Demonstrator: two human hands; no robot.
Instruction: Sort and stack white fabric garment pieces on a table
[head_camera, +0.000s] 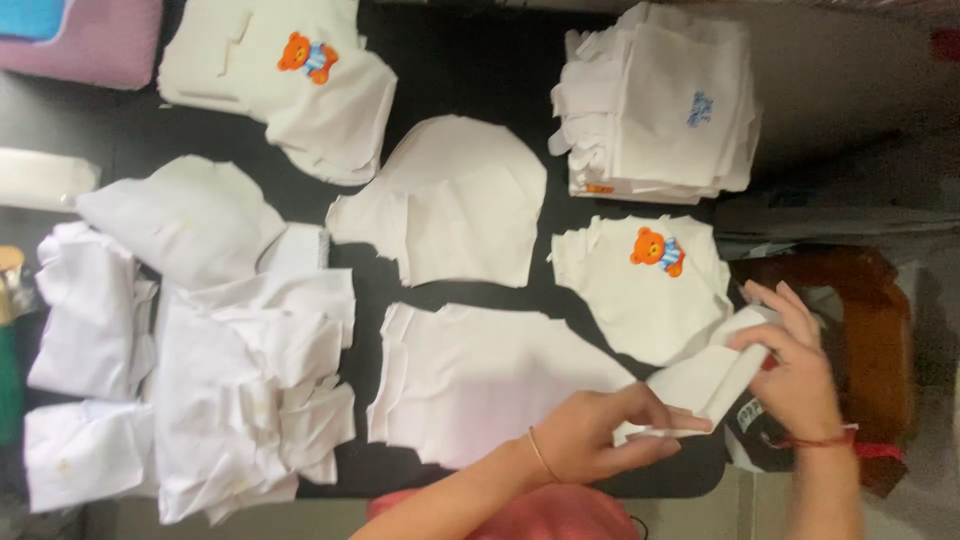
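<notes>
i see the left hand (600, 430) low in the picture, close to me. its thumb and fingers pinch one end of a small white cloth piece (705, 385). the right hand (800, 375) is just beside it and pinches the other end, fingers pressed together on the cloth. the piece hangs between the two hands, off the near right corner of the black table (470, 60). i think the step now is folding or turning this little piece, and i think the next move needs both pinches to stay tight so the ends line up.

the cloth piece is plain white, thin and soft, bent in the middle, and looks like a short band.

a bit past the hands lies a flat white stack (480, 385), touching the left hand's side. next to the right hand is a white piece with an orange bear (655, 285) on it. in the middle is a big curved white piece (450, 200). to the left is a messy heap of white scraps (250, 390). far off sits a tall pile of white pieces (655, 100) and another bear piece (290, 80). a brown wooden chair (880, 330) is at the right.
</notes>
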